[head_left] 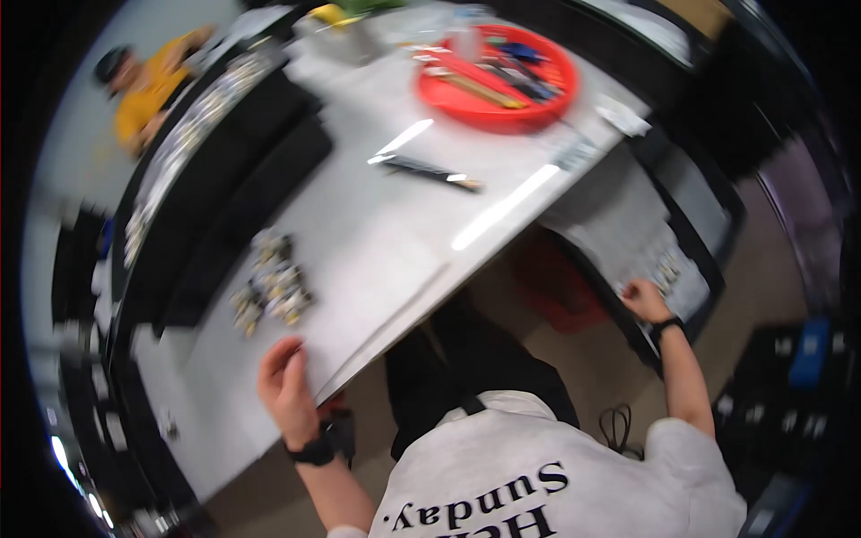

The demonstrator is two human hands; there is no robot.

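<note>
My left hand [285,393] is over the near left part of the white table [359,242], its fingers loosely bent and the thumb apart, with nothing seen between them. Just beyond it lies a loose pile of small whitish, yellowish and dark parts [276,282]. My right hand [647,303] reaches to the right, over a black tray [708,242] with a pale lining. Its fingers are drawn together at the tray's near side, beside several small light parts [668,272]. Whatever they hold, if anything, is too small and blurred to make out.
A red round basin [498,117] with tools stands at the table's far side. A dark pen-like tool [430,170] lies mid-table. Black bins [242,170] line the left. A person in yellow [152,90] is far left. Below the table edge is a red container [560,287].
</note>
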